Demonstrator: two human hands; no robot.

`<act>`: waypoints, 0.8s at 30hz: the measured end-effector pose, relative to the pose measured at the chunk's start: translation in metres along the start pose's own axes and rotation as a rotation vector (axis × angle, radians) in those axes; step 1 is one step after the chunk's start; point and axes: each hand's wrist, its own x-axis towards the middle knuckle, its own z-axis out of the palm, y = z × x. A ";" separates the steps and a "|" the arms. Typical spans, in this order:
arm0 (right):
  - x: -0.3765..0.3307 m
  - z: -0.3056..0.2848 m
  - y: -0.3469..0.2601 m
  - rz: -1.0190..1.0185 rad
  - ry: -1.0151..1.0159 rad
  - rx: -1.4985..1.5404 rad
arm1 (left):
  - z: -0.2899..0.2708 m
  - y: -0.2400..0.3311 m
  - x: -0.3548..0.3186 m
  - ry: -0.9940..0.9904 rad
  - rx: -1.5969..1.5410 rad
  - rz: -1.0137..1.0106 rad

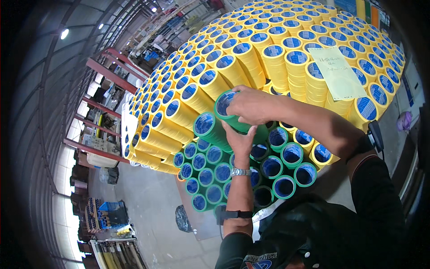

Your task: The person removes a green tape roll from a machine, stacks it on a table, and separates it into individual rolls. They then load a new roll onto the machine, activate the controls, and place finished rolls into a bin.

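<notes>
My right hand (254, 106) grips the top rim of a stack of green tape rolls (233, 120), its fingers hooked over the edge of the blue-lined core. Lower on the same stack, my left hand (240, 138) wraps its thumb and fingers about the side. A second tall stack of green tape rolls (210, 130) leans just left of the held one. Below both hands stand several lower stacks of green tape rolls (214, 154), their hollow cores facing up. The bottom of the held stack is hidden behind my left hand and forearm.
A big block of yellow tape roll stacks (253, 65) fills the far side, with a handwritten paper sheet (338, 74) lying on it at the right. Left are red steel beams (114, 74), a dark plastic bag (182, 219) on the floor and a blue crate (112, 207).
</notes>
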 end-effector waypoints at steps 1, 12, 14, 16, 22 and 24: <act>0.000 -0.001 -0.001 -0.005 0.008 0.007 | 0.001 -0.003 0.000 0.002 0.001 -0.004; -0.004 -0.005 -0.001 0.071 -0.010 -0.011 | 0.026 -0.085 -0.036 -0.131 -0.317 -0.180; -0.007 -0.010 0.004 0.097 -0.038 -0.009 | 0.028 -0.087 -0.041 -0.217 -0.174 -0.213; -0.014 -0.012 0.011 0.127 -0.041 -0.002 | 0.032 -0.070 -0.042 -0.274 0.030 -0.207; -0.039 -0.010 0.029 0.191 0.030 0.001 | 0.039 -0.044 -0.038 -0.244 0.109 -0.205; -0.055 -0.006 0.030 0.201 0.106 -0.004 | 0.043 -0.042 -0.036 -0.236 0.124 -0.167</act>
